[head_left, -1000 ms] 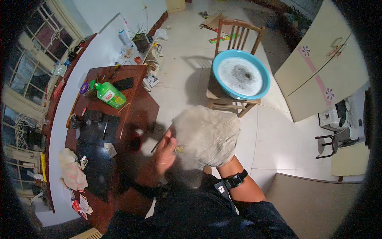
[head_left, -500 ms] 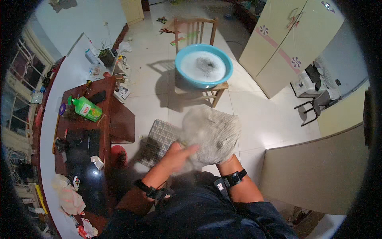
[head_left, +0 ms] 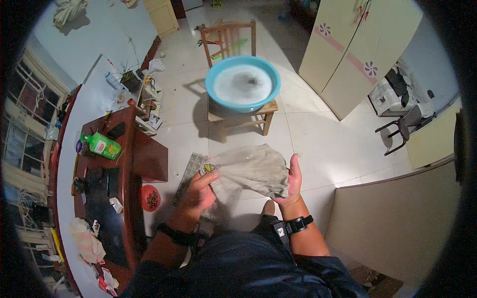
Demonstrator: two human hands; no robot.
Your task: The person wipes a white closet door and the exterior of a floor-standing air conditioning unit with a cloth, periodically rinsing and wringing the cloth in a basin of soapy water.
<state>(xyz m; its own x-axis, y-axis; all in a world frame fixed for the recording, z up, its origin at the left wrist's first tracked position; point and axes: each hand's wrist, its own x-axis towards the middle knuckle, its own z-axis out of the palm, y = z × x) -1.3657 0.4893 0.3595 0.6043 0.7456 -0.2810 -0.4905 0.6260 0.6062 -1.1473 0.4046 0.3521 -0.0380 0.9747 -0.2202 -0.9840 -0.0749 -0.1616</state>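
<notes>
Left hand (head_left: 200, 191) now off middle of cloth (head_left: 253, 169), fingers pinching left end; middle accessible between fingers. Right hand (head_left: 294, 183): thumb raised, fingers hidden, grip unclear.

7 o'clock: bare left hand (head_left: 201, 195), fingers partly hidden behind crumpled grey-white cloth (head_left: 252, 171) | 8 o'clock: red round bowl (head_left: 145, 192), contents (head_left: 153, 200) too small to tell | 2 o'clock: tall cream two-door cabinet (head_left: 354, 55), top cut off
</notes>
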